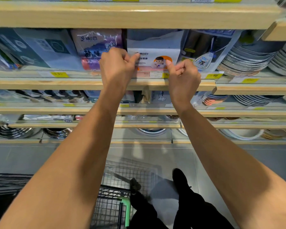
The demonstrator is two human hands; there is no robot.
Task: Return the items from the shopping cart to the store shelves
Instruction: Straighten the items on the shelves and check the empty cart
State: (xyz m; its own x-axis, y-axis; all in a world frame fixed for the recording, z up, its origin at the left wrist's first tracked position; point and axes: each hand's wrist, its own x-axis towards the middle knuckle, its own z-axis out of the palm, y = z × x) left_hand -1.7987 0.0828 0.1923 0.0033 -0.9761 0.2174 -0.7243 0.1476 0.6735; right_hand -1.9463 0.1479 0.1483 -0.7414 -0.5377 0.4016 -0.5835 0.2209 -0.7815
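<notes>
white pack [153,59] with a cartoon kid on it sits at the front edge of the wooden shelf [73,84], between a purple pack [96,47] on one side and a dark pack [203,50] on the other. it stands up straight with its picture facing out, so shoppers can see what it is.

both hands are up at the pack. the left hand [117,66] is curled, and its thumb presses on the pack's top left part. the right hand [182,75] is curled into a loose fist too, with its thumb on the orange spot. the fingers are not wrapped around the pack. it looks like the thumbs are pushing it back so it fits snug in its gap and does not tip off the edge.

down below, the shopping cart [112,205] waits by the person's feet. it is too blurry to tell what is inside.
</notes>
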